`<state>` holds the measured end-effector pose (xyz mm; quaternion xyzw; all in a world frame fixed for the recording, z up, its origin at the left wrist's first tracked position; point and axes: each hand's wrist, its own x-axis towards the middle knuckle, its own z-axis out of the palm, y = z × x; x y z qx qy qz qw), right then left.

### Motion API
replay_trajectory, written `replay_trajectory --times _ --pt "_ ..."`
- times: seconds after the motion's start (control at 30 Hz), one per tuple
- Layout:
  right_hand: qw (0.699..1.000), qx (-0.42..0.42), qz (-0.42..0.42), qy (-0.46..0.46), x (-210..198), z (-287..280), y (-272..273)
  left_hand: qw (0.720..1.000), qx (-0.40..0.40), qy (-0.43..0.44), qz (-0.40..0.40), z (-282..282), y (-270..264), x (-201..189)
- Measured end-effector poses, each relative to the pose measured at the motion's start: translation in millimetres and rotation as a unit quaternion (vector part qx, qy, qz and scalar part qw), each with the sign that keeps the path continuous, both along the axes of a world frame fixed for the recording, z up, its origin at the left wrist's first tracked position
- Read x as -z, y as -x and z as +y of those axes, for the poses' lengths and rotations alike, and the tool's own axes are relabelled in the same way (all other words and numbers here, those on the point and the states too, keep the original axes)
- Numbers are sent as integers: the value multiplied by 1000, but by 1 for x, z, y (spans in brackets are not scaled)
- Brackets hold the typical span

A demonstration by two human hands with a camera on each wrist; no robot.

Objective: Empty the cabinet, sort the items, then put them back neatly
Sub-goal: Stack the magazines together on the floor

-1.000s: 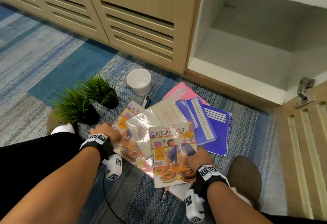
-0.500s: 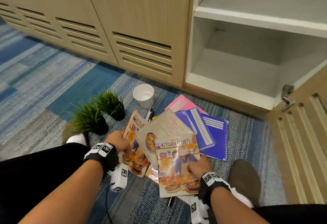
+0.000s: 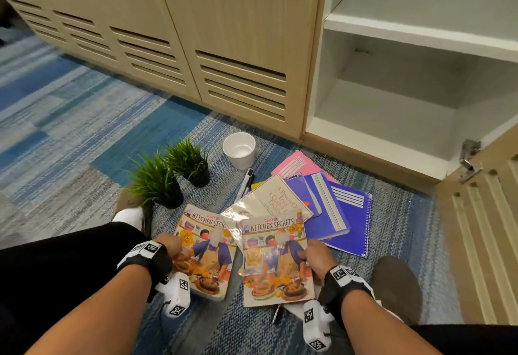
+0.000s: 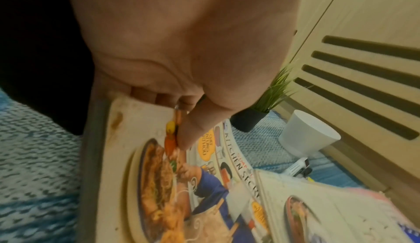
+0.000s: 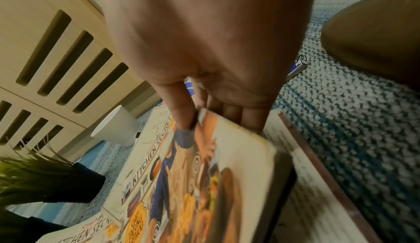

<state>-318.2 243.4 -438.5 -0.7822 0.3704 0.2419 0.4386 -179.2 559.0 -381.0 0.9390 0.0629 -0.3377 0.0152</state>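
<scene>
Both hands are pinching a cookbook each: left hand [image 3: 171, 245] on the left cookbook [image 3: 206, 254], right hand [image 3: 315, 256] on the right cookbook [image 3: 276, 259]. They're looking thin, floppy and glossy, so I'm thinking grip near the spine.

You have glossy paper cookbook covers [image 3: 276, 256] nearest you, one sleeved in shiny clear plastic film [image 3: 238, 223]. Far behind them, matt pale wood-grain cabinet doors [image 3: 224, 32]; underneath, rough woven carpet [image 3: 70, 119]; at right, a metal hinge [image 3: 469, 162].
</scene>
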Motion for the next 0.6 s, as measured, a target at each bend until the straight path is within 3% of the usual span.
replay_trajectory --times 0.13,0.23,0.33,0.4,0.5,0.6 --pt "999 -29 -11 -18 24 10 -6 1000 2 9 6 20 13 28" --pt "986 79 -42 -141 25 17 0 999 -20 31 21 29 16 41" --pt "941 190 -35 -276 17 28 4 995 -68 52 40 28 22 43" --pt "929 191 -26 -314 18 38 0 980 -164 82 73 29 25 42" --pt "955 109 -10 -276 26 61 -9 954 -210 159 140 34 33 54" --pt "983 31 -25 -178 29 87 -14 879 -325 319 143 40 44 66"
